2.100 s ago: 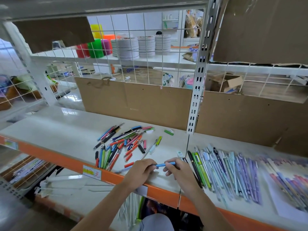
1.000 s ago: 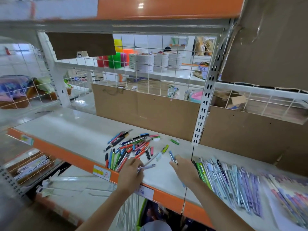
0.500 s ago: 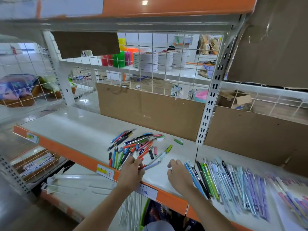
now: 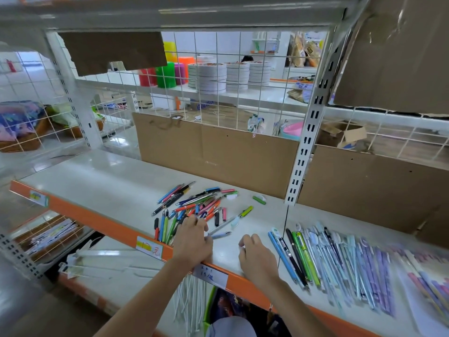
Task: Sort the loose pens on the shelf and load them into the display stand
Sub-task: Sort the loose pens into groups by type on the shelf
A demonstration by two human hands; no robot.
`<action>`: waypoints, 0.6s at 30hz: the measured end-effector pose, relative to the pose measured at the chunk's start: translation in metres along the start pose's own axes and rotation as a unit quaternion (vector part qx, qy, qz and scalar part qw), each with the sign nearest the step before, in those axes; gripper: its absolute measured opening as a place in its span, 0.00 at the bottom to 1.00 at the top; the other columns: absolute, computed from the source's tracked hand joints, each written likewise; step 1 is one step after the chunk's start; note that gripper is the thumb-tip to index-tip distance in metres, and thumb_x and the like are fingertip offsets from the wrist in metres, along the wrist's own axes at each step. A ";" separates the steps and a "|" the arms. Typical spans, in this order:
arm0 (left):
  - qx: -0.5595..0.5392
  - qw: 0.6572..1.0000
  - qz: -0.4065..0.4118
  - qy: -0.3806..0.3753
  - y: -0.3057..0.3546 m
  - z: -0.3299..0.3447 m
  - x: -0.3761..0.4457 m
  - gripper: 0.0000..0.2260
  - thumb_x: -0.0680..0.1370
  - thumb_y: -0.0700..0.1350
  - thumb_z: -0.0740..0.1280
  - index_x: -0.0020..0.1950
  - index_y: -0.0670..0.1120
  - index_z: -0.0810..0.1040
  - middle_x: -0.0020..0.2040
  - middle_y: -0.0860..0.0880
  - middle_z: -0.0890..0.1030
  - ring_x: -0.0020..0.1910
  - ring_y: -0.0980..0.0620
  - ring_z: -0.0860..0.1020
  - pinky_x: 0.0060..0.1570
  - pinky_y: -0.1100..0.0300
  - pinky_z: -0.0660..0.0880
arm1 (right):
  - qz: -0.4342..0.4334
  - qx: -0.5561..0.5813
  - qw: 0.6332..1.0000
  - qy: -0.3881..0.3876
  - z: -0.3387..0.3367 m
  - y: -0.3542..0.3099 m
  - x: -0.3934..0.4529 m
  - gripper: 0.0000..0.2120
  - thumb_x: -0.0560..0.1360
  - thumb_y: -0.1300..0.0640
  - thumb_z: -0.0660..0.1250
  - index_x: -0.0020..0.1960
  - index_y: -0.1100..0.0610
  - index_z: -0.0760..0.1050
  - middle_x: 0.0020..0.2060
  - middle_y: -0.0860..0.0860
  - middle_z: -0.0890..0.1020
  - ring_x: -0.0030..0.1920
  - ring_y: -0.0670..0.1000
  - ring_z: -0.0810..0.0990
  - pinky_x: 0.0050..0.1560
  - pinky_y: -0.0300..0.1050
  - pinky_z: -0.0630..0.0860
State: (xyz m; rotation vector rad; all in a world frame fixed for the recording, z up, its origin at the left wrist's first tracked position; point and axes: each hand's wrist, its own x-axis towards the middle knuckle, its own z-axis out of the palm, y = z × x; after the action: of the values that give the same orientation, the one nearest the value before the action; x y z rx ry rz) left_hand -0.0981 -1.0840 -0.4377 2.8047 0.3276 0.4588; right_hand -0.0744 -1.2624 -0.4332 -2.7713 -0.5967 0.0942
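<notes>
White shelf point(image 4: 102, 181) carried a loose pen pile point(image 4: 194, 205), where the left hand point(image 4: 193, 242) rested, its grip impossible to tell. The right hand point(image 4: 257, 259), fingers loosely curled and empty, lay left of the sorted pens point(image 4: 340, 259).

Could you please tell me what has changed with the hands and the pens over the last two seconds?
The blue pen both hands held has been laid at the left edge of the sorted row. The right hand let go and rests on the shelf; the left hand moved to the loose pile. Pile and row are otherwise unchanged.
</notes>
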 end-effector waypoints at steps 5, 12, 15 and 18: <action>-0.069 0.998 -0.004 -0.005 0.004 0.011 0.003 0.03 0.76 0.46 0.64 0.46 0.48 0.72 0.47 0.51 0.70 0.47 0.53 0.71 0.49 0.60 0.72 | -0.006 0.003 1.000 -0.003 0.000 0.001 0.002 0.11 0.82 0.55 0.51 0.61 0.53 0.67 0.57 0.50 0.70 0.41 0.50 0.70 0.39 0.41 0.67; -0.089 0.995 -0.043 0.027 0.006 0.012 0.001 0.03 0.75 0.44 0.64 0.42 0.46 0.73 0.43 0.51 0.71 0.44 0.54 0.70 0.46 0.59 0.72 | -0.014 0.068 0.998 0.011 -0.015 -0.014 0.042 0.10 0.78 0.58 0.55 0.52 0.56 0.74 0.51 0.52 0.78 0.50 0.55 0.76 0.46 0.46 0.70; -0.085 0.993 -0.051 0.059 0.007 0.012 -0.001 0.03 0.73 0.43 0.65 0.40 0.46 0.72 0.40 0.51 0.71 0.41 0.54 0.69 0.43 0.60 0.70 | -0.058 0.050 0.997 0.018 -0.018 -0.028 0.070 0.09 0.78 0.59 0.55 0.53 0.57 0.73 0.51 0.54 0.78 0.51 0.56 0.76 0.42 0.45 0.68; -0.082 0.993 -0.047 0.071 0.005 0.014 -0.001 0.04 0.73 0.43 0.65 0.39 0.46 0.71 0.40 0.52 0.70 0.41 0.54 0.68 0.44 0.62 0.67 | -0.103 0.040 0.994 0.011 -0.016 -0.043 0.098 0.10 0.78 0.61 0.55 0.53 0.57 0.74 0.52 0.54 0.78 0.53 0.56 0.76 0.45 0.47 0.69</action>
State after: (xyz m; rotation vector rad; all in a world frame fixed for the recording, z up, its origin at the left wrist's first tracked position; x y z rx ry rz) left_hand -0.0938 -1.0927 -0.4489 2.5916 0.4303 0.6359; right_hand 0.0001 -1.1888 -0.4046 -2.6144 -0.8487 0.0411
